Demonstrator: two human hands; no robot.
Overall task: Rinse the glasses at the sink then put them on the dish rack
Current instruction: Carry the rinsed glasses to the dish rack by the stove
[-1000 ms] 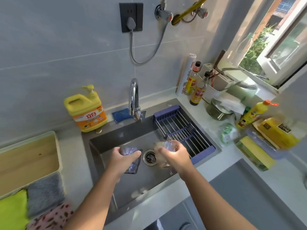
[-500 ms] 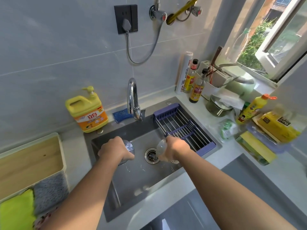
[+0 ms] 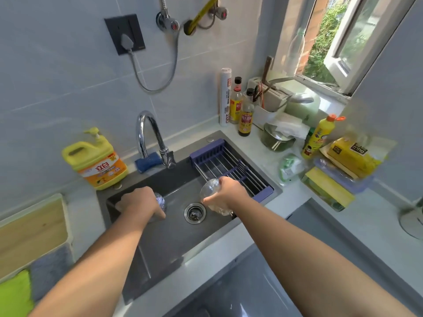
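Clear glass shows in each hand, and both have turned over within the last second: a moment ago the two glasses were held low over the basin with their sides toward the camera, and now they are tipped, bases up. Taking the drain (image 3: 195,212) as the landmark, the right hand (image 3: 225,191) has lifted up and to the right of it, its grip wrapped closed around the right glass (image 3: 211,191), whose rounded base points back toward the tap (image 3: 150,138) while its rim hangs down over the sink (image 3: 160,243). That glass now sits right at the near edge of the dish rack (image 3: 231,167), which spans the basin beyond and to the right of the drain. The left hand (image 3: 139,203) has slid out to the left of the drain and lies low in the basin, its grip closed over the left glass (image 3: 160,201); only a sliver of that glass shows past the knuckles, so whether it touches the sink floor is hard to tell.

No water runs from the tap. The tipping reads as pouring out rinse water, so rinsing looks finished, or nearly. The right glass seems about to go mouth-down onto the rack bars, with the left one likely to follow.
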